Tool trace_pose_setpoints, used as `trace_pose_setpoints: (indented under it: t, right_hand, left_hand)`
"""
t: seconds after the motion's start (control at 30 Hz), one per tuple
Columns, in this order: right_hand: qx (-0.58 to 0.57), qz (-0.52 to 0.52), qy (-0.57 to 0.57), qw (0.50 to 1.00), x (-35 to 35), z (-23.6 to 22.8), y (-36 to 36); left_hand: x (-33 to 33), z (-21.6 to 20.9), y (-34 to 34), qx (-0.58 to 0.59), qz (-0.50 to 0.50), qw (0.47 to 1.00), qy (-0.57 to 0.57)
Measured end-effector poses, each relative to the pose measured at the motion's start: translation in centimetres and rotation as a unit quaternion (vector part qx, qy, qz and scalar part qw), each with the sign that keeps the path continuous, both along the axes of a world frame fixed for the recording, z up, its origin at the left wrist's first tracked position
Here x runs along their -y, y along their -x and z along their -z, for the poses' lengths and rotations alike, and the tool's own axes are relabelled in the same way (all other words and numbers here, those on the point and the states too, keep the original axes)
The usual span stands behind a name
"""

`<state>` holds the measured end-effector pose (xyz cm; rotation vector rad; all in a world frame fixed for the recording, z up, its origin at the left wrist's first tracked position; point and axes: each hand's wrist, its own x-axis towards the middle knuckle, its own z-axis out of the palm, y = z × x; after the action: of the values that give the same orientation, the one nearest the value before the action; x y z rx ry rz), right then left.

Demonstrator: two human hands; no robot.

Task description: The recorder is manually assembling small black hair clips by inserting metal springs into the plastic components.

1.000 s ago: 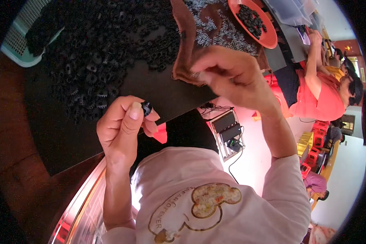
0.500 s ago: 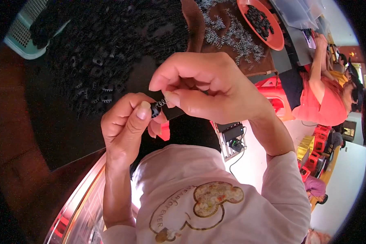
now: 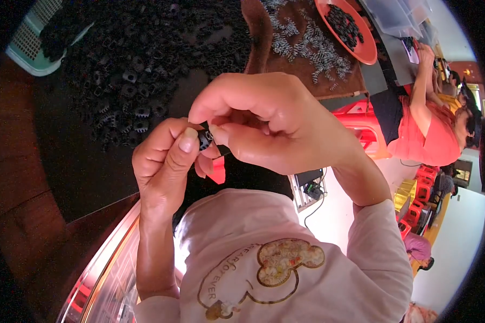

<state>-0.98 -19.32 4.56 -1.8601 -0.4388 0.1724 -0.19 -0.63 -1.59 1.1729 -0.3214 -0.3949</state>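
Pinched between the thumb and fingers of my left hand [image 3: 164,169] is a small black plastic part [image 3: 203,142] with a notched edge. My right hand [image 3: 288,121] is closed right against it, thumb and forefinger pressing a thin metal coil spring [image 3: 209,136] at the part's open end. Only a bit of the coil shows; the rest is hidden by the part and my fingertips. Beyond both hands, a wide heap of similar black plastic parts [image 3: 137,81] covers the dark tabletop [image 3: 91,188].
Many loose springs [image 3: 307,46] lie on a brown cloth [image 3: 337,83] at the far right. Beside them sits an orange-red bowl [image 3: 368,53] of black pieces. A pale green basket [image 3: 32,63] stands far left. To the right are a red stool [image 3: 369,126] and a seated co-worker [image 3: 423,140].
My right hand has moved left, closer to my left hand. The spring, stretched visibly between the hands before, now shows only as a short bit at the black part.
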Motion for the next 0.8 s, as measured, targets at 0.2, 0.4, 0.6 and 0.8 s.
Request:
trace_pose_setpoints:
  t: [0.2,0.4,0.6,0.8]
  right_hand:
    - [-0.046,-0.011,-0.182,0.982,0.0,2.0,-0.2]
    - [-0.049,-0.007,-0.105,0.993,-0.2,1.8,0.1]
    - [0.180,0.038,-0.009,0.983,-1.2,2.6,-0.2]
    - [0.258,0.060,0.033,0.964,-0.9,2.5,0.3]
  left_hand:
    - [0.1,0.0,0.0,-0.009,0.006,1.000,0.015]
    - [-0.2,0.2,-0.2,-0.023,0.013,0.999,0.027]
    - [0.2,-0.1,-0.2,-0.041,-0.026,0.997,0.063]
    - [-0.3,-0.1,0.1,-0.037,-0.022,0.999,0.028]
